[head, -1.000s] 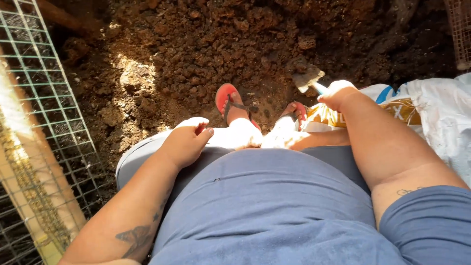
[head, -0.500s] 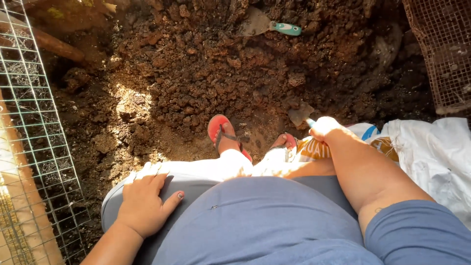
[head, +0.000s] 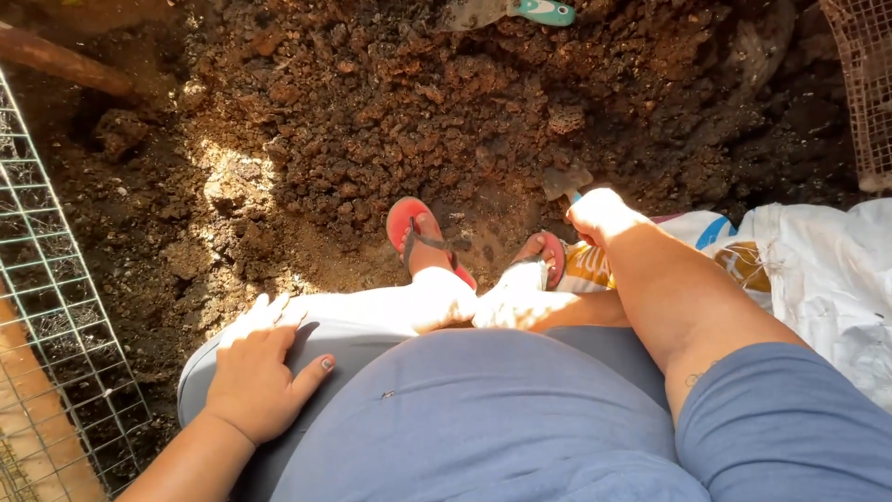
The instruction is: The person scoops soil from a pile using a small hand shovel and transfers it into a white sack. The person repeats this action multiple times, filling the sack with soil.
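Observation:
I look down at my lap over loose brown soil (head: 390, 121). My left hand (head: 263, 372) lies flat on my left thigh, fingers apart, holding nothing. My right hand (head: 599, 214) is closed around the handle of a small trowel (head: 565, 181), whose grey blade touches the soil just ahead of my feet. Both feet wear red flip-flops (head: 415, 232). A second trowel with a teal handle (head: 520, 11) lies on the soil at the top edge.
A wire mesh panel (head: 51, 316) stands along the left side. A white plastic sack (head: 827, 279) with a printed bag on it lies at the right. More mesh (head: 859, 84) is at the top right. A brown root or branch (head: 65, 65) crosses the top left.
My left hand slid back from my knee along the thigh toward my body. The view tilted up, revealing the teal-handled trowel. My right hand keeps the small trowel at the soil.

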